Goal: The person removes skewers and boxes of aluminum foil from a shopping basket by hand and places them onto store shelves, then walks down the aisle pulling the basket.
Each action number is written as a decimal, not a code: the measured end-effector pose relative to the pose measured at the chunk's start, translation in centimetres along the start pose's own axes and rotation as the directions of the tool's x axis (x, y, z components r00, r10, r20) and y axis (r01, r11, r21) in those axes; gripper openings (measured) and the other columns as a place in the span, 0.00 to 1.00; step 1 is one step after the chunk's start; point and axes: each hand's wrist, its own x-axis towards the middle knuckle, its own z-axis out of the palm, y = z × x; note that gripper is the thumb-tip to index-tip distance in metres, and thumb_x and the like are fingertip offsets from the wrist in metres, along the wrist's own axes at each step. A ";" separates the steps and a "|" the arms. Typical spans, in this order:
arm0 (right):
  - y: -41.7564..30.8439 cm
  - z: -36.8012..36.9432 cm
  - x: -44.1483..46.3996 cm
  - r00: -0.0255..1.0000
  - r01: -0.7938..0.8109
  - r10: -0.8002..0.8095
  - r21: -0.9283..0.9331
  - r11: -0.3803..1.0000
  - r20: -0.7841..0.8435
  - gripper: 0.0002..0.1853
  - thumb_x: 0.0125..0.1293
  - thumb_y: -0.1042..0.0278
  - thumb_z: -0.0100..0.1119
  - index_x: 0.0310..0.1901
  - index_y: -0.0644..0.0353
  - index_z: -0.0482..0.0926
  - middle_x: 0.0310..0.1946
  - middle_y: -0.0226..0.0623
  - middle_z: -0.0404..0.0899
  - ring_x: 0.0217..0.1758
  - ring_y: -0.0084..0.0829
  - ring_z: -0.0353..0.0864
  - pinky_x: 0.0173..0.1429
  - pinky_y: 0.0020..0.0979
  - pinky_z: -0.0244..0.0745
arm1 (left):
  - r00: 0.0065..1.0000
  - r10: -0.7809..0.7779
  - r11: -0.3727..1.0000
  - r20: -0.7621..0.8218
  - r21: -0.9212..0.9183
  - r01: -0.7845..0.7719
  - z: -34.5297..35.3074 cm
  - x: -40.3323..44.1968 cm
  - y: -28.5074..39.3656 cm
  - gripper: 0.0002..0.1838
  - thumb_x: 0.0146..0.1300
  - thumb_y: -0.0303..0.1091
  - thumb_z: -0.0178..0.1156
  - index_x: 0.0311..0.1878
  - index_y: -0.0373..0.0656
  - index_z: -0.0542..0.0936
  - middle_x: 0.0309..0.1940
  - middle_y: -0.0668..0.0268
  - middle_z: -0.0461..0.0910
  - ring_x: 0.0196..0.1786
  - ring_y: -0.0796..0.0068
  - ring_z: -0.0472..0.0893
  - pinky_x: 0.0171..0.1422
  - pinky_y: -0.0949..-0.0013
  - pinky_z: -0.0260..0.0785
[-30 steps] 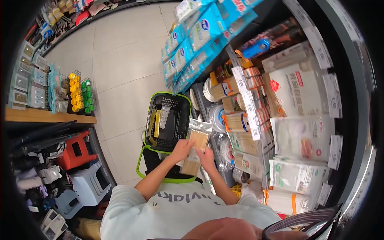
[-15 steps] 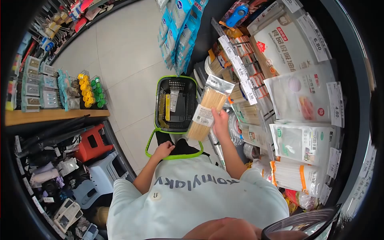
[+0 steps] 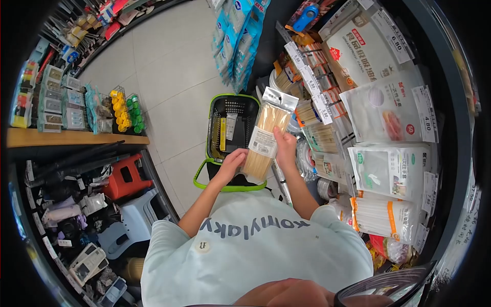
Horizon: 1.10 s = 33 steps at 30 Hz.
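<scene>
A clear plastic pack of bamboo skewers [image 3: 268,122] with a white label is held tilted in front of my chest. My right hand [image 3: 285,148] grips its right edge, thumb lying over the front. At the lower left edge, my left hand [image 3: 234,162] has its curled fingers against the pack; the fingertips are partly hidden. Beneath and behind the pack is a black shopping basket [image 3: 211,134] with a lime-green rim and handle. Inside it lie a yellow packet [image 3: 222,134] and a pale, clear-wrapped packet [image 3: 231,126].
On the right, a shelf holds bagged disposable gloves [image 3: 381,115], greaseproof paper [image 3: 360,48], more skewer packs [image 3: 323,138] and price tags. Blue packets [image 3: 239,41] hang ahead. A red stool [image 3: 127,179] and a blue-grey stool [image 3: 130,225] sit on the left shelf.
My left hand has risen from by the basket handle to the pack's lower left edge. The right hand still holds the pack, now slightly more upright. The view has shifted a little.
</scene>
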 end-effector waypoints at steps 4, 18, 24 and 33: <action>-1.3 1.8 -2.5 0.976 0.187 -0.102 -0.502 0.844 0.191 0.17 0.76 0.60 0.54 0.44 0.69 0.84 0.49 0.42 0.85 0.46 0.31 0.84 0.52 0.31 0.76 | 0.993 -0.012 1.000 -0.113 0.013 0.014 1.7 1.1 0.1 0.20 0.81 0.43 0.44 0.56 0.37 0.77 0.49 0.72 0.78 0.51 0.81 0.74 0.60 0.72 0.67; -4.5 1.3 -0.9 0.951 -0.181 0.178 -0.010 0.983 0.253 0.17 0.75 0.62 0.56 0.56 0.68 0.79 0.49 0.40 0.85 0.50 0.26 0.84 0.56 0.29 0.78 | 0.516 -0.202 0.370 0.832 -0.423 0.827 7.8 -1.5 -0.9 0.28 0.74 0.58 0.43 0.32 0.38 0.67 0.13 0.68 0.62 0.16 0.78 0.63 0.17 0.76 0.56; -4.6 1.0 -0.5 0.960 -0.205 0.186 0.070 0.976 0.212 0.18 0.76 0.61 0.55 0.52 0.71 0.82 0.45 0.42 0.86 0.45 0.27 0.87 0.51 0.29 0.80 | 0.497 -0.122 0.424 0.859 -0.407 0.809 7.9 -0.5 -3.5 0.33 0.75 0.62 0.38 0.32 0.36 0.68 0.12 0.66 0.62 0.13 0.78 0.61 0.14 0.75 0.54; -4.2 0.0 1.2 0.932 -0.311 0.265 0.172 0.935 0.246 0.14 0.75 0.65 0.57 0.49 0.69 0.81 0.44 0.44 0.86 0.45 0.32 0.87 0.52 0.34 0.83 | 0.448 -0.120 0.490 0.886 -0.340 0.803 6.6 0.7 -3.1 0.28 0.74 0.57 0.45 0.37 0.37 0.72 0.16 0.64 0.67 0.19 0.74 0.68 0.24 0.74 0.63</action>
